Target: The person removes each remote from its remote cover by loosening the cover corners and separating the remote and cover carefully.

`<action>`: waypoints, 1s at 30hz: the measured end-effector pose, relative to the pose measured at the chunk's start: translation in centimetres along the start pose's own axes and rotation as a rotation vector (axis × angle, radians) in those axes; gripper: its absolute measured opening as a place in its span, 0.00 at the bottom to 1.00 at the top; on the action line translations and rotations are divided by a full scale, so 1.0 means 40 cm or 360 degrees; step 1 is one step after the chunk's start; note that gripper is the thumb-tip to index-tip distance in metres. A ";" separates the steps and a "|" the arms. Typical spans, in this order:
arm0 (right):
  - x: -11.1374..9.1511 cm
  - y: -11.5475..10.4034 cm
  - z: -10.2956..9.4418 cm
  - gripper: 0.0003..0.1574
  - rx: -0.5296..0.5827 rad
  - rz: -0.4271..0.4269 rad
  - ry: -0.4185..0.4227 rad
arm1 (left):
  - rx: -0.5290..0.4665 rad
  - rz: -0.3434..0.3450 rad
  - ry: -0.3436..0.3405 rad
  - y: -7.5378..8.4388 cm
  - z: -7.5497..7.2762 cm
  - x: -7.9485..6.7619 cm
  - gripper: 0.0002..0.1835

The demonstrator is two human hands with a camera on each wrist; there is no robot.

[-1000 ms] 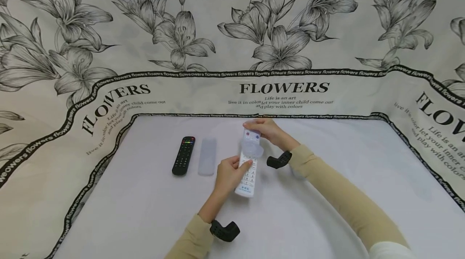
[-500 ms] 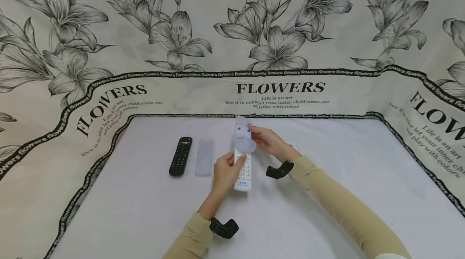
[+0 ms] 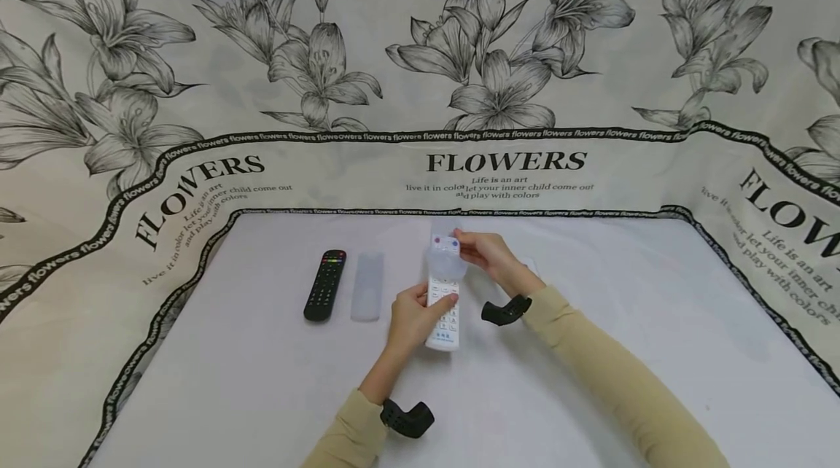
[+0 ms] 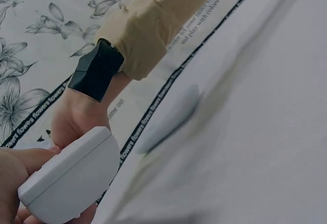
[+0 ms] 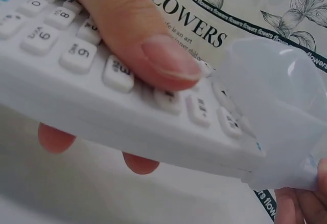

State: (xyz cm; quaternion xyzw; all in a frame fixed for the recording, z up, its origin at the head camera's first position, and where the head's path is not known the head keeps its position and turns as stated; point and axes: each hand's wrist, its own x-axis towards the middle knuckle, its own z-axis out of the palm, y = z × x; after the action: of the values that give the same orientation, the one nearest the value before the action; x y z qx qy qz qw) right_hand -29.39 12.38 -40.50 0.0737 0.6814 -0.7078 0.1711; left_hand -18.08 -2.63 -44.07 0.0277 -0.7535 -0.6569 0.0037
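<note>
A white remote control (image 3: pixel 443 337) is held up in front of me, its far end inside a translucent soft sleeve (image 3: pixel 447 262). My left hand (image 3: pixel 410 316) grips the remote's lower half, thumb across the buttons and fingers underneath. At the far right edge, my right hand (image 3: pixel 488 253) pinches the sleeve. The right wrist view shows the sleeve (image 5: pixel 281 101) bunched and folded back around the end of the remote (image 5: pixel 92 111), with right-hand fingertips (image 5: pixel 301 203) below it. In the left wrist view the plain near end of the remote (image 4: pixel 71 183) faces the camera.
A black remote control (image 3: pixel 325 286) lies on the white table (image 3: pixel 262 380) to the left, and beside it a flat translucent sleeve (image 3: pixel 367 287). A pale rounded object (image 4: pixel 171 116) rests on the table, mostly behind my right wrist in the head view. Printed flower cloth (image 3: pixel 505 176) hangs behind.
My right hand has come down from the remote's far tip to its right edge, still at the sleeve. The left hand keeps its grip and the remote has shifted only slightly.
</note>
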 end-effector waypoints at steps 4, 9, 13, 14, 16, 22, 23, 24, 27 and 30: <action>0.001 0.011 -0.006 0.27 -0.0047 -0.0002 0.0008 | 0.0028 -0.0004 0.0001 -0.001 0.006 -0.007 0.25; 0.006 0.023 -0.007 0.27 -0.0078 -0.0011 0.0044 | 0.0072 -0.0010 -0.0014 0.002 0.011 -0.019 0.25; 0.011 0.033 -0.013 0.28 -0.0113 -0.0036 0.0060 | 0.0103 -0.0016 -0.0055 0.005 0.018 -0.028 0.24; 0.013 0.034 -0.014 0.28 -0.0125 -0.0045 0.0067 | 0.0106 -0.0021 -0.0066 0.006 0.020 -0.030 0.23; 0.016 0.034 -0.018 0.28 -0.0166 -0.0068 0.0081 | 0.0112 -0.0026 -0.0085 0.009 0.025 -0.033 0.23; 0.022 0.015 -0.024 0.27 -0.0263 -0.0119 0.0064 | 0.0088 -0.0029 -0.0077 0.017 0.032 -0.039 0.23; 0.022 0.011 -0.024 0.28 -0.0276 -0.0125 0.0049 | 0.0080 -0.0031 -0.0079 0.018 0.032 -0.040 0.23; 0.022 0.008 -0.023 0.27 -0.0281 -0.0124 0.0039 | 0.0072 -0.0034 -0.0082 0.019 0.032 -0.041 0.23; 0.021 0.003 -0.020 0.27 -0.0293 -0.0106 0.0006 | 0.0057 -0.0046 -0.0093 0.018 0.028 -0.043 0.24; 0.019 0.000 -0.017 0.27 -0.0291 -0.0088 -0.0034 | 0.0048 -0.0043 -0.0097 0.014 0.018 -0.040 0.25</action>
State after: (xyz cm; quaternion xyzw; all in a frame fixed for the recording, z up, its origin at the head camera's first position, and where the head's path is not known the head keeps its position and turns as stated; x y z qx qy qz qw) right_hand -30.19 12.96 -40.82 0.0312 0.7431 -0.6479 0.1648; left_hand -16.55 -1.78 -43.57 0.0178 -0.7626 -0.6460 -0.0284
